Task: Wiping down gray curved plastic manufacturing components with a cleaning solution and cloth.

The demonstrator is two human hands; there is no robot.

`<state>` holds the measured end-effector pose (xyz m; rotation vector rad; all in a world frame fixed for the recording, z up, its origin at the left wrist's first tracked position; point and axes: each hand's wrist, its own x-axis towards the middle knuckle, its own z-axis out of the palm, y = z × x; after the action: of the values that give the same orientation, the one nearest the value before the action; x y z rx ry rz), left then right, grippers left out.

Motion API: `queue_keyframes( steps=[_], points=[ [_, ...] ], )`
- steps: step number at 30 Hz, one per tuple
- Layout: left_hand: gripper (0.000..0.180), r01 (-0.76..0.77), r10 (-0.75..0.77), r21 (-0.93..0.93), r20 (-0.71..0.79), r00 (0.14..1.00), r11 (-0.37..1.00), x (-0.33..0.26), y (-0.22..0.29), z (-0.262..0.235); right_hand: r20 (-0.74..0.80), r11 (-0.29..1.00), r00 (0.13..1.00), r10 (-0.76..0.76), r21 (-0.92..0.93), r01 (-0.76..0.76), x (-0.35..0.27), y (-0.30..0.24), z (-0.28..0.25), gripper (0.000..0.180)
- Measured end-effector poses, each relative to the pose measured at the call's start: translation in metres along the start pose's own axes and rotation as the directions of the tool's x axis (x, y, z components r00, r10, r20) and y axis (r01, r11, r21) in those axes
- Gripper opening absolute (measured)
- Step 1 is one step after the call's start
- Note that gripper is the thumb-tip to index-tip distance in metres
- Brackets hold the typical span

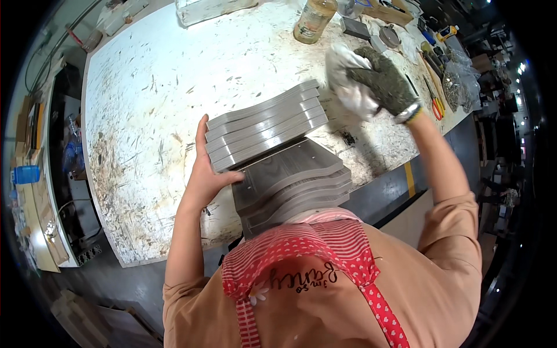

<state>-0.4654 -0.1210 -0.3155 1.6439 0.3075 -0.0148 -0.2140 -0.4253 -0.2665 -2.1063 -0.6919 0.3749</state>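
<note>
A stack of curved grey boards (pixel 268 129) stands on the worktable, its wavy long edges facing up. My bare left hand (pixel 212 168) grips its left end, thumb on the near side and fingers around the far side. Against my body lies a second pile of curved dark grey boards (pixel 290 174) with wood-like grain and small holes in its top face. My right hand (pixel 386 81), in a dark, worn glove, is closed on a crumpled white cloth (pixel 343 78). It is raised to the right of the upright stack, apart from it.
The white, scuffed worktable (pixel 145 87) carries a bottle of yellowish liquid (pixel 315 22) at the back. Along its right side lie red-and-yellow-handled pliers (pixel 437 107), a round tin (pixel 389 36) and a plastic bag (pixel 458 84). A white block (pixel 212 8) sits at the far edge.
</note>
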Motion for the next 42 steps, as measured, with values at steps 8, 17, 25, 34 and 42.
queue_keyframes(
  steps=[8, 17, 25, 34, 42],
  points=[
    [0.107, -0.020, -0.029, -0.462, -0.098, 0.995, 0.887, -0.011, -0.020, -0.004, -0.029, 0.309, 0.834, 0.551, 0.936, -0.171, 0.001, -0.004, 0.125, 0.020],
    [0.115, -0.010, 0.039, -0.298, 0.092, 0.995, 0.955, -0.010, -0.009, -0.014, -0.166, 0.485, 0.866, 0.472, 0.869, -0.099, 0.004, 0.012, 0.130, 0.022],
    [0.107, 0.112, -0.081, -0.301, 0.116, 0.990, 0.947, -0.010, 0.002, -0.018, -0.183, 0.661, 0.888, 0.422, 0.733, -0.164, -0.008, -0.007, 0.120, 0.026],
    [0.097, 0.136, -0.112, -0.324, 0.091, 0.990, 0.936, -0.014, 0.002, -0.011, -0.490, 0.965, 0.849, 0.196, 0.249, -0.079, -0.027, -0.029, 0.117, 0.033],
    [0.088, 0.143, -0.115, -0.342, 0.102, 0.988, 0.929, -0.010, 0.006, -0.013, -0.677, 0.788, 0.714, 0.176, 0.532, 0.310, -0.051, -0.061, 0.089, 0.031]
  ],
)
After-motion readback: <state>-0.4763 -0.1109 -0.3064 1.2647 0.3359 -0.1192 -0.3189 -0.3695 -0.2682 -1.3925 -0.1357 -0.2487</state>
